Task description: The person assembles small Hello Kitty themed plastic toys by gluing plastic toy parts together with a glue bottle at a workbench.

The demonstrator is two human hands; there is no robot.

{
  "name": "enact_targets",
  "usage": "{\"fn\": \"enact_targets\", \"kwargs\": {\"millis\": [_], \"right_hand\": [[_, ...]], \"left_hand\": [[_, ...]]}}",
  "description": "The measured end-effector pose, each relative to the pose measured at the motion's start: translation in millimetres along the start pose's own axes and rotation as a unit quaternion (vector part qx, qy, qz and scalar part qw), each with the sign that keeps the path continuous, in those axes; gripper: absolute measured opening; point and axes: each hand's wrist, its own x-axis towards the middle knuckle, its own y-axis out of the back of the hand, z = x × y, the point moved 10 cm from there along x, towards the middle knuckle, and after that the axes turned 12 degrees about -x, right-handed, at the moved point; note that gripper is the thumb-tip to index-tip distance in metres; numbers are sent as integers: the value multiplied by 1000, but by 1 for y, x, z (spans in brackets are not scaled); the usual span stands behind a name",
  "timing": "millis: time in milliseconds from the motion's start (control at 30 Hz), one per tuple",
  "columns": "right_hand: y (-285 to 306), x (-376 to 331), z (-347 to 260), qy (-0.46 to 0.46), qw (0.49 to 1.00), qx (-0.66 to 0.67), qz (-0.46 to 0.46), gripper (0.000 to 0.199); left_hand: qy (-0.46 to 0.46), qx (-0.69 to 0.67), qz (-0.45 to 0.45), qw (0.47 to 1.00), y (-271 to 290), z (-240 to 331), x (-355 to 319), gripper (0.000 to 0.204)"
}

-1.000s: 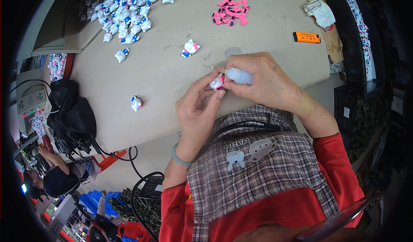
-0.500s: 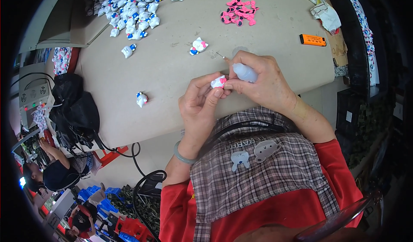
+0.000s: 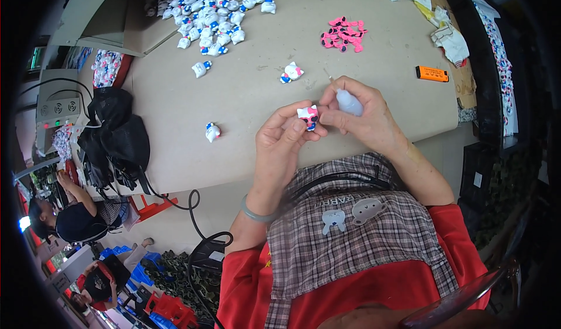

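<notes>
Between the thumb and fingers of my left hand (image 3: 281, 135) is a small white cat figurine (image 3: 306, 114) with a pink bow, dark glasses on its face and a blue body. My right hand (image 3: 367, 115) is closed around a translucent squeeze bottle (image 3: 349, 103) whose thin needle tip points away from me. The right thumb is close beside the figurine; whether it touches cannot be made out. Beyond my hands lies another white cat figurine (image 3: 292, 71) with a pink bow. A pile of pink glasses pieces (image 3: 343, 35) with dark lenses sits farther off.
A heap of white and blue figurines (image 3: 213, 22) covers the far left of the table (image 3: 245, 165). Two single figurines lie nearer, one by the heap, another (image 3: 213, 132) left of my hand. An orange box (image 3: 432, 73) and crumpled gloves (image 3: 451, 42) are right. Black bag (image 3: 120, 139) at left edge.
The figurine in my left hand has turned, so its face with the dark glasses and its blue body now show. My right thumb has come slightly away. The whole view has shifted.
</notes>
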Motion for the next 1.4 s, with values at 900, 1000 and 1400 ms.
{"fn": "enact_targets", "kwargs": {"millis": [900, 1000, 1400], "right_hand": [[28, -4, 14, 5, 997, -66, 25, 11], [27, 3, 3, 20, 997, -67, 14, 11], [43, -5, 5, 32, 999, 25, 30, 28]], "left_hand": [[-346, 771, 27, 533, -17, 140, -45, 27], [-340, 759, 18, 555, -32, 131, -29, 28], [-289, 714, -111, 628, -64, 58, 43, 34]]}}
